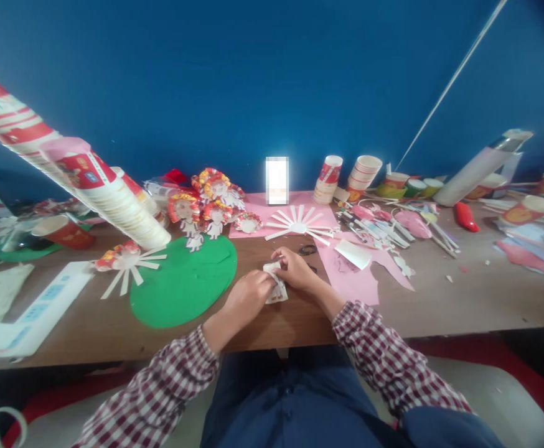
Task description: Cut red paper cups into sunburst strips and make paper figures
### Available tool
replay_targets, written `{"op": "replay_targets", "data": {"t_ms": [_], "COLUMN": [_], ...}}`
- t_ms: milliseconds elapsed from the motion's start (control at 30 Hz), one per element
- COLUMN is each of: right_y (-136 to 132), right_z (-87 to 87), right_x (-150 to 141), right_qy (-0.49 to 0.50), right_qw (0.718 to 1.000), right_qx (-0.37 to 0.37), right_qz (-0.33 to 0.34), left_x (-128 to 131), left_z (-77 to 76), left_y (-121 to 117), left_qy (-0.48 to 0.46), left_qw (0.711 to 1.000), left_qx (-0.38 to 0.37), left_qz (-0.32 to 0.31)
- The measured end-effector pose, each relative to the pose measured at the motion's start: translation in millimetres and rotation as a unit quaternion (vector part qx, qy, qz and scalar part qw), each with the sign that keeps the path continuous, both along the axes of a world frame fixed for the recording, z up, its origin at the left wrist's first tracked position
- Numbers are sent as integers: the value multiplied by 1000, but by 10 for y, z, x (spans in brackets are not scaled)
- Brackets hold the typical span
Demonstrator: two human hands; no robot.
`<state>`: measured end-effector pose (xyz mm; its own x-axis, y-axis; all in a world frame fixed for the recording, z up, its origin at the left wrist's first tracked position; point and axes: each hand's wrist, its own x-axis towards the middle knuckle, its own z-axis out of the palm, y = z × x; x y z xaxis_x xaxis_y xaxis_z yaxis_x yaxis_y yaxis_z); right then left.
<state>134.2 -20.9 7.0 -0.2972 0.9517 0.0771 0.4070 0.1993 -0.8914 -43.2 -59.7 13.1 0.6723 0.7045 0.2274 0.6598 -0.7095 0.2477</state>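
Observation:
Close to the table's front edge, my left hand (252, 291) pinches a small white piece of paper (279, 294) with dark printed marks on it. My right hand (295, 269) grips the upper part of the same paper, thumb and fingers bent together. The fingers cover some of the paper, so its full shape is hidden. Just beyond my right hand lie black-handled scissors (307, 249). A green paper oval (185, 283) is left of my hands. Beyond them, a white fan of cut strips (299, 223) rests on pink paper (248, 208).
Decorated paper figures (213, 214) stand at the oval's far edge. A long stack of paper cups (132, 218) leans at left, near another strip fan (127, 267). Two cup stacks (364, 174) stand at the back. Pens (370, 230) and a red object (467, 216) lie right.

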Motion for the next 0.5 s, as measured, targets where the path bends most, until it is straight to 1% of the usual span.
{"op": "replay_targets", "data": {"t_ms": [67,133,300,500], "right_y": [-6,-14,-22,-31], "right_z": [14,21,9,-5], "right_x": [1,0,-19,-46], "right_qy": [-12,-25,-62,-127], "right_qw": [1000,1000,998,990], "right_qx": [7,14,30,59], "right_qz": [-3,-7,-13,-26], "left_x": [23,39,56,59], "left_z": [-31,-46,-29,-22], "left_y": [16,30,38,30], "left_qy": [44,65,92,94], "left_qw": [999,998,996,995], "left_qx": [9,9,5,17], "left_qz": [-18,-18,-15,-9]}}
